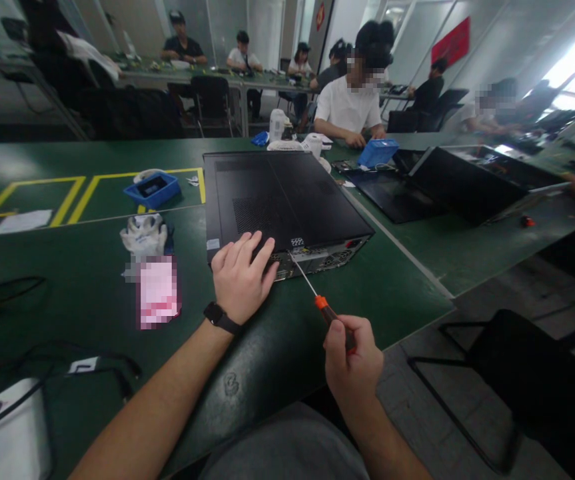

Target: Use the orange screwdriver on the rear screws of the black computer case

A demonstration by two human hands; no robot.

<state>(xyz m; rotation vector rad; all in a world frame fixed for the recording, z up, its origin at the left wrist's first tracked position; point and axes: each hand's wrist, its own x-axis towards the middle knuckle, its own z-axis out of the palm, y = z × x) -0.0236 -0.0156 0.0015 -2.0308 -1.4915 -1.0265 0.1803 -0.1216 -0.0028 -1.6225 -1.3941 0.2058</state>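
Observation:
A black desktop computer case (277, 193) lies on its side on the green table, its rear panel with vents and ports facing me. My left hand (244, 277) rests on the near left edge of the case, fingers stretched over the top cover. In my right hand (352, 353) is a screwdriver (324, 307) with an orange and dark handle, my fingers wrapped round it. Its thin shaft slants up and left, and the tip meets the rear panel's upper edge near the middle. Whether it sits in a screw is too small to tell.
Left of the case are a blue tray (152, 190), work gloves (144, 233) and a pink packet (158, 293). Cables (67, 353) and a white device (10, 433) occupy the near left. Another opened case (472, 183) stands right; a person (352, 100) sits across. A chair (532, 380) is at right.

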